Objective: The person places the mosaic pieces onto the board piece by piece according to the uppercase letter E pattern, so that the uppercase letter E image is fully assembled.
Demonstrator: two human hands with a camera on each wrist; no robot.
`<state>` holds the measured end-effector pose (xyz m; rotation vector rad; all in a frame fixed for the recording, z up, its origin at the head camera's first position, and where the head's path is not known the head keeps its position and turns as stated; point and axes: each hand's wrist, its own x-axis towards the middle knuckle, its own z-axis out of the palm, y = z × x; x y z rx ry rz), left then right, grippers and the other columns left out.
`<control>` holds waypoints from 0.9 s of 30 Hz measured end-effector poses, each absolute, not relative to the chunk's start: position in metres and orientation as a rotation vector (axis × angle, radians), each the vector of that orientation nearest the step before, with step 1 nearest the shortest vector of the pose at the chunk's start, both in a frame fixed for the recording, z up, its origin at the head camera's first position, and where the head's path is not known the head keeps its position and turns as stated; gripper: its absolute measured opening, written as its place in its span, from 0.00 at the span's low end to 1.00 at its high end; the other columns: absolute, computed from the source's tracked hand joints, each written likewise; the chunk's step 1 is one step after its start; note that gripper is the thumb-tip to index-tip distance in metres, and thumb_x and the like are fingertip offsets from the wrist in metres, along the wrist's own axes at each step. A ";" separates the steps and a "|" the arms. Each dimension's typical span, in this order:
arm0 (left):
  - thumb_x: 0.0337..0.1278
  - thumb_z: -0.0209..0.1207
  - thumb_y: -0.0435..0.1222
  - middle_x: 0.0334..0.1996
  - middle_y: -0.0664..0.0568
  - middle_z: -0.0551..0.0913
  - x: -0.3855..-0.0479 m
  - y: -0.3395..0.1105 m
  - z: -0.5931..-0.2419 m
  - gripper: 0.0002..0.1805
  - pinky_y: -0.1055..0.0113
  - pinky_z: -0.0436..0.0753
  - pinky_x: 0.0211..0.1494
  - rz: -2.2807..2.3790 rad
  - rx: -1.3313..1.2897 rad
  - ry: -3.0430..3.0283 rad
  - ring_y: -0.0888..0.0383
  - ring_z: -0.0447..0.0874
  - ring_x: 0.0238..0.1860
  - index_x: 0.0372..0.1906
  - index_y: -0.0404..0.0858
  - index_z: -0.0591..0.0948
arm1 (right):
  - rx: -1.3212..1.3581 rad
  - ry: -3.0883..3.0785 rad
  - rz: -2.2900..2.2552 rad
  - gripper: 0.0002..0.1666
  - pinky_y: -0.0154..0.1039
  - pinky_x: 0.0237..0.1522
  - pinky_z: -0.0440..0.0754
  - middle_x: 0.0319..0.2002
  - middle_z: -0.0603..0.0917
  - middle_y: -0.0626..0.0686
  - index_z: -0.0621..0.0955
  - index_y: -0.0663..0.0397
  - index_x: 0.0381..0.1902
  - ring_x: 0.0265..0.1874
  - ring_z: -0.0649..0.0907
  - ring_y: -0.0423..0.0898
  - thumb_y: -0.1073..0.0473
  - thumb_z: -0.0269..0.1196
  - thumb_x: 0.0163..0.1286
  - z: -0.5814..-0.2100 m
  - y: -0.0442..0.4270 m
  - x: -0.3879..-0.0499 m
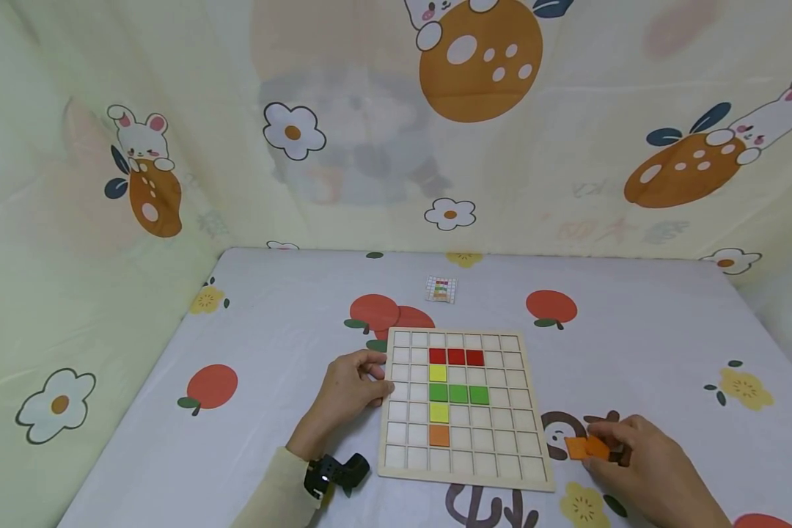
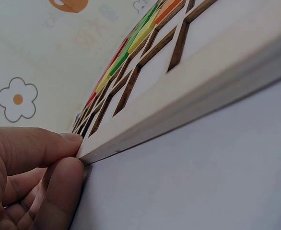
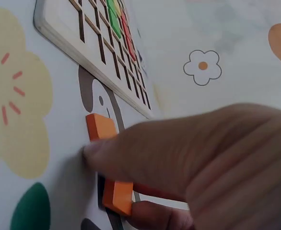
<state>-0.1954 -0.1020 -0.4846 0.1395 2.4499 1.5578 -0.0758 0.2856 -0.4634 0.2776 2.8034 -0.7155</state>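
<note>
A wooden grid board point(image 1: 386, 440) lies on the table with colored square tiles in some of its cells. Red tiles point(image 1: 456, 357) form a row near the top, green tiles point(image 1: 458, 394) a row below, with yellow tiles point(image 1: 438, 373) and an orange tile point(image 1: 439, 435) in the same column. My left hand point(image 1: 348, 385) pinches the board's left edge between thumb and finger; the left wrist view shows this grip on the rim point(image 2: 179, 93). Right of the board, my right hand point(image 1: 647, 462) holds orange square tiles point(image 1: 576, 448) just above the cloth, partly hidden by the thumb in the right wrist view.
A small pattern card point(image 1: 441, 290) with a colored grid lies behind the board. The white tablecloth point(image 1: 290, 315) carries printed fruit and flowers. Patterned curtains point(image 1: 369, 147) hang at the back and sides. A black wrist camera point(image 1: 336, 473) sits on the left wrist.
</note>
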 end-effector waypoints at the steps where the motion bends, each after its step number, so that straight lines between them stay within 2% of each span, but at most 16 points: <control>1: 0.55 0.73 0.28 0.34 0.50 0.82 -0.195 -0.102 -0.485 0.23 0.71 0.84 0.29 1.557 0.139 2.451 0.59 0.78 0.24 0.57 0.33 0.83 | 0.275 2.804 -0.722 0.29 0.38 0.31 0.72 0.35 0.77 0.52 0.86 0.64 0.55 0.33 0.75 0.48 0.53 0.77 0.58 -0.464 0.285 -0.076; 5: 0.55 0.73 0.28 0.34 0.50 0.82 -0.195 -0.102 -0.485 0.23 0.71 0.84 0.28 1.557 0.135 2.451 0.59 0.78 0.24 0.58 0.33 0.83 | 0.249 2.820 -0.729 0.24 0.36 0.31 0.74 0.37 0.80 0.51 0.87 0.62 0.51 0.33 0.76 0.47 0.55 0.77 0.59 -0.463 0.284 -0.076; 15: 0.55 0.73 0.28 0.34 0.50 0.82 -0.195 -0.102 -0.486 0.23 0.71 0.84 0.28 1.562 0.172 2.468 0.59 0.79 0.25 0.57 0.32 0.83 | 0.120 2.952 -0.762 0.21 0.32 0.29 0.77 0.36 0.82 0.47 0.88 0.59 0.49 0.31 0.77 0.43 0.55 0.77 0.60 -0.452 0.260 -0.075; 27: 0.55 0.74 0.29 0.34 0.50 0.82 -0.194 -0.101 -0.486 0.24 0.71 0.84 0.29 1.535 0.129 2.481 0.59 0.79 0.25 0.58 0.33 0.83 | -0.146 2.935 -0.981 0.20 0.30 0.29 0.77 0.35 0.82 0.45 0.90 0.59 0.45 0.29 0.75 0.39 0.66 0.78 0.52 -0.447 0.200 -0.089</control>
